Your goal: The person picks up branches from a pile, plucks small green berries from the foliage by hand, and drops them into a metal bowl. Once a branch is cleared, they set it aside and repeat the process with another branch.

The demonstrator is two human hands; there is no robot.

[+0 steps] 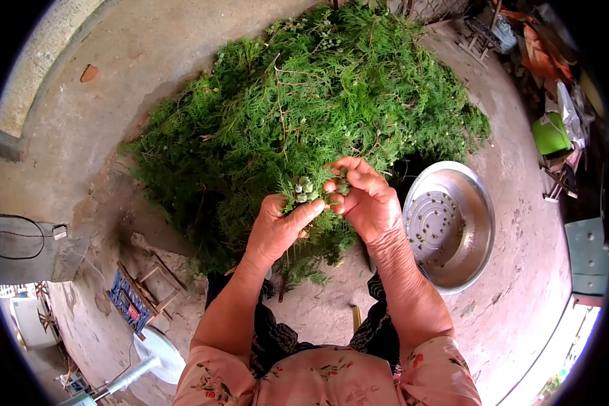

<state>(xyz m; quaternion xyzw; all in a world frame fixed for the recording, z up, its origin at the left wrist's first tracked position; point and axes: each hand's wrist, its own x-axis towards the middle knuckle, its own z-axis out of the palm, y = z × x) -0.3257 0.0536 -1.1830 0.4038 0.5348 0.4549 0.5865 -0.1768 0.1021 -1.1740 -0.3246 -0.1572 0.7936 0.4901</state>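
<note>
My left hand [281, 229] is closed on a green sprig that bears a cluster of pale green cones [304, 189]. Just right of it, my right hand [365, 196] has its fingers curled round a few small green cones [343, 181]. Both hands are nearly touching, over the front edge of a large pile of green branches [345, 95]. A wide metal basin [477, 254] rests on the floor to the right of my right forearm, with several small green cones on its bottom.
A small folding stool [132, 298] and a white fan [159, 358] are at the lower left. The far right has a green container [551, 134], a grey-green box [587, 257] and piled clutter. A cable [13, 257] lies at the left.
</note>
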